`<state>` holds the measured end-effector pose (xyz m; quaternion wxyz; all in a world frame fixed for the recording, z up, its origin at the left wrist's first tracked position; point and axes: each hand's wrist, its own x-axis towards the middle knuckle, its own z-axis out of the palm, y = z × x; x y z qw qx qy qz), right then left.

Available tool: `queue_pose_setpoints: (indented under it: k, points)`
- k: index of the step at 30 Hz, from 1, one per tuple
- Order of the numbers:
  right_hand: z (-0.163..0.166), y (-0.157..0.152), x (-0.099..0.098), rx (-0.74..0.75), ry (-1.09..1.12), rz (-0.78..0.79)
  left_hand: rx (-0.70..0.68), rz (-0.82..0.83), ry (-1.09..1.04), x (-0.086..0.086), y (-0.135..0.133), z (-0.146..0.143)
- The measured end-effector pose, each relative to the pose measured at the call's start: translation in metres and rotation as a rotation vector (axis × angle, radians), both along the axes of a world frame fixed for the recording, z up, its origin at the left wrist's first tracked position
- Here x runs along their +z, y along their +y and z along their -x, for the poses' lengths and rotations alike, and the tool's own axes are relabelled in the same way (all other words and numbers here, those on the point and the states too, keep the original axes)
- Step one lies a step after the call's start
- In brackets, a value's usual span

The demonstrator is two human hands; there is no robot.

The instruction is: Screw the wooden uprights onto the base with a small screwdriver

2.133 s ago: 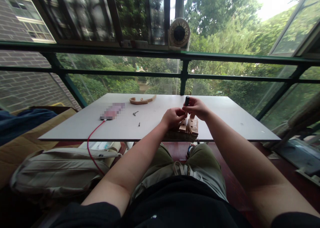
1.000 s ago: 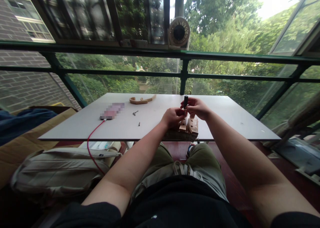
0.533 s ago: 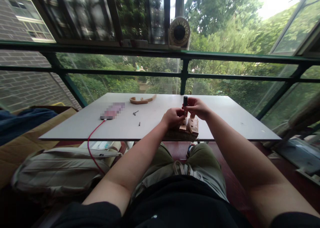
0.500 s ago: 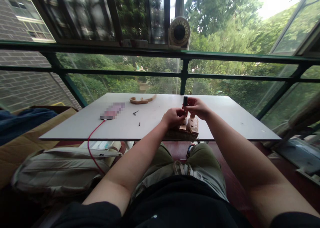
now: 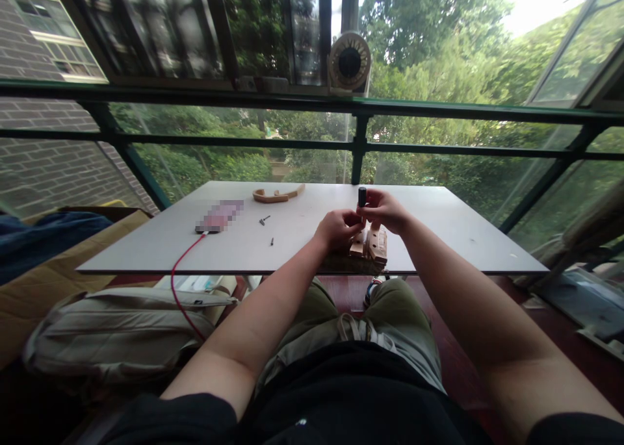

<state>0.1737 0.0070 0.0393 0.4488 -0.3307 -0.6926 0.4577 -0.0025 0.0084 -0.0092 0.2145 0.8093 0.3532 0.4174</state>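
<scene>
While the right hand [image 5: 383, 211] grips the screwdriver [image 5: 362, 197], left hand [image 5: 336, 228] pinched closed below, screwing seems underway, calling for steady turns.

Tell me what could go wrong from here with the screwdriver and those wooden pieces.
The screwdriver in the right hand could slip and jab the left hand, whose fingers are close below its handle. The wooden pieces sit at the near edge of the table, so a hard push might tip them off. The loose screws might roll away if the table gets bumped.
</scene>
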Motion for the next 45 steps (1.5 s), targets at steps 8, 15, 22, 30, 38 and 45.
queue_pose_setpoints:
  k: [8,15,22,30,38,45]
  points:
    - [0.003,-0.004,0.004,0.041,0.049,0.049,-0.001,-0.011,0.024,0.002,-0.003,0.001]
    - [0.004,-0.004,0.003,-0.009,0.029,0.046,0.041,0.044,0.034,0.005,-0.008,-0.001]
    - [0.001,0.002,-0.002,0.010,0.023,0.004,0.035,0.085,-0.003,0.005,-0.006,-0.001]
    - [-0.001,-0.003,0.002,0.083,0.094,0.032,-0.010,0.077,0.025,0.000,0.000,0.000]
    - [-0.008,0.000,0.000,0.133,0.147,0.047,-0.008,0.068,0.050,0.001,-0.001,-0.001]
    - [-0.007,0.003,-0.002,0.136,0.139,0.047,-0.020,0.070,0.078,0.001,-0.001,0.000]
